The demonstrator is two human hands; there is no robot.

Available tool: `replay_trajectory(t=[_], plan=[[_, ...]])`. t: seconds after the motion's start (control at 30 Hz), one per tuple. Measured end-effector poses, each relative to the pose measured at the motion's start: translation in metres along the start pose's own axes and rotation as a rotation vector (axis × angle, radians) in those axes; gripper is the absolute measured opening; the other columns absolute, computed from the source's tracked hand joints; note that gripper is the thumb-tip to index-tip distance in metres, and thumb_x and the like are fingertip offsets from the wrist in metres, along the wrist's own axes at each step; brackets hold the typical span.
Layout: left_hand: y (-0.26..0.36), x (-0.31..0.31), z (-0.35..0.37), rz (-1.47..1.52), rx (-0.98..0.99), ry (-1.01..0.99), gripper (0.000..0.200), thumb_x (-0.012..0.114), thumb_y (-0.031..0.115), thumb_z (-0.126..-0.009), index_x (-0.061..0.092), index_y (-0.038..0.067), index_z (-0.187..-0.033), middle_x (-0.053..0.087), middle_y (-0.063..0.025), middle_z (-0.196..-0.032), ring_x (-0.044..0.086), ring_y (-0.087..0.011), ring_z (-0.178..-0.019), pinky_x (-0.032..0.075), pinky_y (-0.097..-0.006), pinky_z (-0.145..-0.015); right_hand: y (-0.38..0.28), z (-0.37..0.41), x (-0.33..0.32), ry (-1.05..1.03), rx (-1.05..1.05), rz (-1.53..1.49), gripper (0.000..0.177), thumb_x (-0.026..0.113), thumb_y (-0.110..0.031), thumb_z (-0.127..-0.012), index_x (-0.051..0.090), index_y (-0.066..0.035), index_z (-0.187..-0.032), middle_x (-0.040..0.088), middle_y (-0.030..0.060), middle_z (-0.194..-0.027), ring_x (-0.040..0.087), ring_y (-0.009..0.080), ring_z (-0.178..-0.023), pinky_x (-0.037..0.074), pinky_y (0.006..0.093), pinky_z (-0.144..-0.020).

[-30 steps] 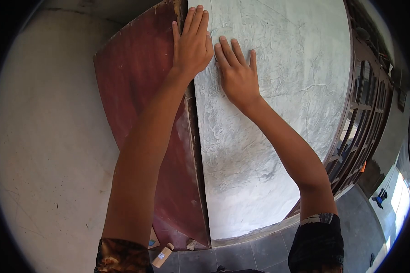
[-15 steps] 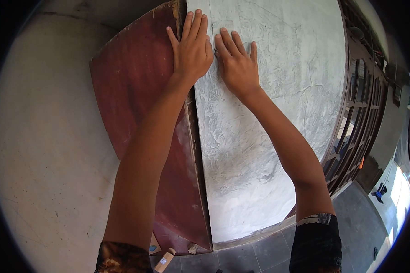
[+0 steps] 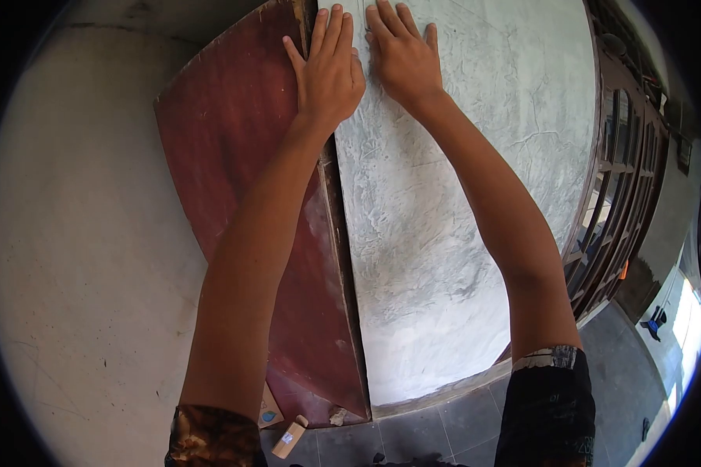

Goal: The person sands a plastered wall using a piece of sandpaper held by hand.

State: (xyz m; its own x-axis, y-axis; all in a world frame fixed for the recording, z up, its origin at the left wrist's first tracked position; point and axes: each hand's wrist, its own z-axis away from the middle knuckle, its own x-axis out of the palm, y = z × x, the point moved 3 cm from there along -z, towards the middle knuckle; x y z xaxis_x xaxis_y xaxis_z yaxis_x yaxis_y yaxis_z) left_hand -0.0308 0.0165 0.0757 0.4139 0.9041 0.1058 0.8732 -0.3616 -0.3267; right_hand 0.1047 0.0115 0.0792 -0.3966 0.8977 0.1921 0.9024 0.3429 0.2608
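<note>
My left hand [image 3: 329, 78] lies flat with its fingers pointing up, over the seam where a dark red panel [image 3: 241, 124] meets a grey-white wall surface [image 3: 475, 156]. Its thumb is spread out over the red panel, and the other fingers lie along the seam. To its right, my right hand [image 3: 406, 58] rests palm down on the wall surface, fingers stretched and slightly apart. That surface is uneven, with wrinkle-like marks and fine cracks. Neither hand grips anything that I can see; both palms are hidden.
A plain pale wall [image 3: 93, 218] fills the left side. On the floor near the panel's foot stands a small cardboard box [image 3: 290, 437]. Dark wooden window frames [image 3: 611, 179] run along the right. Grey tiles [image 3: 420, 432] cover the floor.
My right hand has slid upward along the wall surface, its fingertips now near the top of the view. My left hand has shifted up only slightly, still on the seam.
</note>
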Motion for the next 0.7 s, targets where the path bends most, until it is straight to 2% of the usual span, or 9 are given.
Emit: replay_trajectory(t=[0.07,0.2,0.4,0.57,0.7], plan=[[-0.001,-0.001,-0.002,0.015,0.017,0.003,0.056,0.044,0.017,-0.101,0.043,0.002,-0.155,0.032,-0.0092,-0.169,0.023,-0.027,-0.158,0.008,-0.077,-0.118,-0.004,0.004,-0.002,0.006,-0.01,-0.043,0.044,0.056,-0.022,-0.103,0.054,-0.009,-0.145,0.049,0.0066,-0.157,0.044,0.0319,-0.146,0.035,0.0708,-0.111],[-0.001,-0.002,0.001,0.025,0.012,-0.004,0.057,0.044,0.015,-0.101,0.04,0.003,-0.157,0.031,-0.0093,-0.169,0.022,-0.0287,-0.159,0.007,-0.0769,-0.117,-0.023,0.07,-0.022,-0.141,-0.032,-0.032,0.046,0.058,-0.021,-0.101,0.054,-0.009,-0.146,0.049,0.0078,-0.157,0.042,0.0314,-0.148,0.036,0.0695,-0.112],[-0.001,-0.002,-0.001,0.02,0.006,-0.016,0.057,0.044,0.015,-0.101,0.041,0.003,-0.156,0.031,-0.0085,-0.169,0.022,-0.0287,-0.159,0.008,-0.0771,-0.117,-0.001,0.0,-0.001,-0.025,-0.021,-0.05,0.046,0.057,-0.021,-0.102,0.053,-0.011,-0.147,0.048,0.0076,-0.158,0.041,0.0307,-0.149,0.036,0.0688,-0.112],[0.0,-0.001,-0.001,0.043,-0.001,0.036,0.055,0.046,0.015,-0.1,0.044,0.002,-0.154,0.034,-0.0092,-0.168,0.024,-0.0254,-0.158,0.008,-0.0763,-0.118,-0.016,0.058,-0.017,-0.131,-0.025,-0.061,0.047,0.056,-0.022,-0.103,0.051,-0.009,-0.149,0.047,0.0075,-0.159,0.042,0.0324,-0.148,0.034,0.0698,-0.113],[0.0,-0.003,-0.003,0.007,0.015,0.028,0.055,0.046,0.015,-0.101,0.044,0.002,-0.154,0.033,-0.0085,-0.168,0.023,-0.0253,-0.158,0.008,-0.0763,-0.118,-0.011,0.05,-0.012,-0.079,-0.063,-0.061,0.046,0.056,-0.022,-0.103,0.053,-0.011,-0.148,0.048,0.0073,-0.159,0.043,0.032,-0.147,0.034,0.0713,-0.112]])
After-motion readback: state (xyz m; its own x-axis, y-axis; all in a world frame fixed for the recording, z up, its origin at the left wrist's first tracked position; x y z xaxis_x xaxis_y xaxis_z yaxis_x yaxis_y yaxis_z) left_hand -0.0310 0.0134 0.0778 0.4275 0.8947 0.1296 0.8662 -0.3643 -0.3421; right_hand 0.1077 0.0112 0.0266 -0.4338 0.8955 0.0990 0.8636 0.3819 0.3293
